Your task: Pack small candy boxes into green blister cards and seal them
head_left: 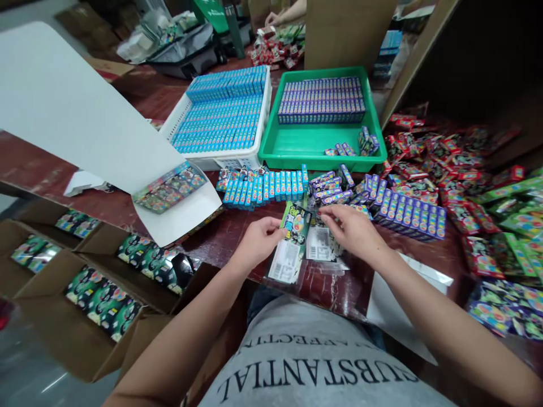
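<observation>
Green packet is laid near the middle of the counter's near edge, label end toward the edge. Its left side is grasped by the left hand, thumb on top, fingers curled; presumably it is steadied this way. Just to its right, also at the near edge, lies a second packet in clear film. Above its top end the right hand is held partly closed, thumb and forefinger nearly together; whether film is pinched cannot be told.

Farther in from the near edge, blue boxes and purple boxes are lined up in separate rows, probably to be kept sorted and within reach. Toward the far edge, further stock of each colour is held in a white basket and a green tray. Red packets are heaped toward the counter's right end, apparently unsorted.
</observation>
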Demonstrator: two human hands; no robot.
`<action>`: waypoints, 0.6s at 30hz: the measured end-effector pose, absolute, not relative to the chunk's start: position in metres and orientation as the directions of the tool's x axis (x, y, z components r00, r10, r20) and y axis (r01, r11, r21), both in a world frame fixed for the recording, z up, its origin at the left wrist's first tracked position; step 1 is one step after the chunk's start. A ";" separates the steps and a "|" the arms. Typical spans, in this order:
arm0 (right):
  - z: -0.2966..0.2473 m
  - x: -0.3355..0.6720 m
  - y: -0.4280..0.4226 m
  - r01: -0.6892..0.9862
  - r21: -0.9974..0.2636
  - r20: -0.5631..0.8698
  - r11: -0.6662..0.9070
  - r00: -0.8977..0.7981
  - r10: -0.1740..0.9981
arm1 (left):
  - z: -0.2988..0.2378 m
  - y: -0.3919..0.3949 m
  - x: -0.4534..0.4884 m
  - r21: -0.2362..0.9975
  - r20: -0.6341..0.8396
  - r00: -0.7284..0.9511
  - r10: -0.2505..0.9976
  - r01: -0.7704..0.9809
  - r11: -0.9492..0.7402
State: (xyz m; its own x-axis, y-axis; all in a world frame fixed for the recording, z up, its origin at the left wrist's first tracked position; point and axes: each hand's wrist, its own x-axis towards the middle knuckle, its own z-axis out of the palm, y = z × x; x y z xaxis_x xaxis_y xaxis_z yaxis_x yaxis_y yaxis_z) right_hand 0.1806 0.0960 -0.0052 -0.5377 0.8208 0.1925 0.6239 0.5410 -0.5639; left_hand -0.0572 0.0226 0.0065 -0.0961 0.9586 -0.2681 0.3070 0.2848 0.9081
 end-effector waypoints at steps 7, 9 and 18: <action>0.020 0.133 0.074 0.456 -0.671 0.133 0.584 -0.701 0.701 | 0.024 -0.020 -0.071 0.965 -0.207 -0.041 0.978 0.156 0.211; 0.025 0.126 0.074 0.425 -0.700 0.126 0.574 -0.718 0.685 | 0.025 -0.023 -0.074 0.972 -0.182 0.004 0.983 0.151 0.179; 0.051 0.117 0.087 0.512 -0.664 -0.041 0.545 -0.753 0.656 | 0.024 -0.036 -0.095 0.965 -0.245 0.075 0.967 0.114 0.236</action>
